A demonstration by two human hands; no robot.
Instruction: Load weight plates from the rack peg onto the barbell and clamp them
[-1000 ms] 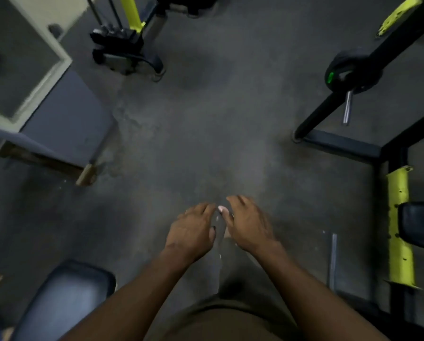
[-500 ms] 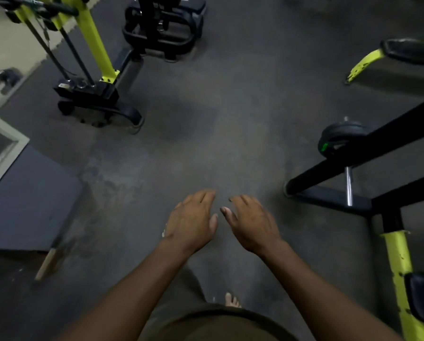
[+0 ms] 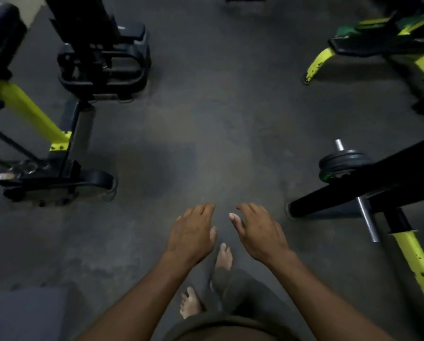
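A person's left hand (image 3: 192, 232) and right hand (image 3: 258, 231) hang side by side, palms down, over a grey gym floor (image 3: 206, 119), seen from the head camera. Both hands are empty, fingers relaxed and loosely spread, the two thumbs near each other but not touching. Neither hand touches any equipment. Below them the person's bare feet (image 3: 223, 257) stand on the floor, one ahead of the other, with dark shorts at the bottom edge of the frame.

At right, well apart from the hands, a stack of dark weight plates (image 3: 342, 162) sits on a steel peg (image 3: 339, 144) whose bare tip sticks up above the stack. The plates lie against a black frame beam (image 3: 378, 183) of the rack, which runs down to the floor near the right hand. A second steel peg (image 3: 367, 219), bare, juts from the underside of the same beam, beside a yellow upright (image 3: 415, 259) with chipped paint.

At left stands a yellow-and-black machine (image 3: 46, 143) on a black base. At upper right is a padded bench on yellow legs (image 3: 378, 43). A blue-grey mat (image 3: 24, 313) fills the lower left corner.

No barbell or clamp can be made out in this view.
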